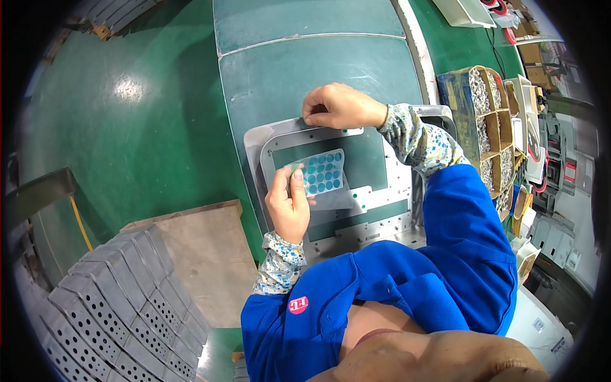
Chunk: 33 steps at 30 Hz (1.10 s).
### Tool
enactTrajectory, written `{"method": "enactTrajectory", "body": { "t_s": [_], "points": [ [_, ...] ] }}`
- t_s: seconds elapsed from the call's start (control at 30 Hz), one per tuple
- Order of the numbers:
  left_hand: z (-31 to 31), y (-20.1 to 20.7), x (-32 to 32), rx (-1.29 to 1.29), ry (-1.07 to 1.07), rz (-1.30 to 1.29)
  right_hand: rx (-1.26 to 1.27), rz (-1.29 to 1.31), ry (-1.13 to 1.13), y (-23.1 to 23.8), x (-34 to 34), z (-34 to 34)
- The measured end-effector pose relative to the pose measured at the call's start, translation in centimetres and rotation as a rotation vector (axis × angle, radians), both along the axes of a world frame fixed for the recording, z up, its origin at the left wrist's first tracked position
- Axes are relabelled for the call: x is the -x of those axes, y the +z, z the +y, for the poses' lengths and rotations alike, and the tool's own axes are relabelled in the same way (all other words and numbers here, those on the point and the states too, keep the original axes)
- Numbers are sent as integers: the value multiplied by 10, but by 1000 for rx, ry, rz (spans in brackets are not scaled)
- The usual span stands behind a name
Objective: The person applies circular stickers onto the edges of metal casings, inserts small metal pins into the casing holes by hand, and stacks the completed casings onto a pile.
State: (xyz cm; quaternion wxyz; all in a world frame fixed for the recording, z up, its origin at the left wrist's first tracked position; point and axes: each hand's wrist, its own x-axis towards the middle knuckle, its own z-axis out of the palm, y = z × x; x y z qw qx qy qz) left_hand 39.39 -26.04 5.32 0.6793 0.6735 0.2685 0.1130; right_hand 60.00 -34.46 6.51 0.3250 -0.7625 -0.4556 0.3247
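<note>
My left hand (289, 202) pinches a clear backing sheet of round teal stickers (323, 172) between thumb and fingers, above the opening of a metal frame. The flat grey metal frame (256, 145) lies on the green-topped table, with small holes and a few green dots along its bars. At its far edge, my right hand (337, 107) is closed, fingertips pressed down against the metal. Whatever those fingers may hold is hidden. A translucent sheet (332, 201) hangs just below the sticker rows.
The green table (305, 70) extends away from me. Right of it stands a divided box (489, 121) filled with small metal parts. Stacked perforated grey metal pieces (108, 305) are at lower left, beside a brown board (203, 254). A white bin (463, 11) sits at far right.
</note>
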Motion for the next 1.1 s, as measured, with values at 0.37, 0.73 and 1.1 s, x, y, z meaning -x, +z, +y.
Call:
{"method": "enactTrajectory", "body": {
  "t_s": [0.37,0.73,1.1],
  "points": [
    [2,0,0,7,-42,24,3,-196,-40,-10,8,0],
    [3,-3,3,64,-42,-8,214,-248,-21,2,-6,14],
    [-4,-3,-2,84,-92,-53,-368,-255,12,25,42,-21]
  ]
}}
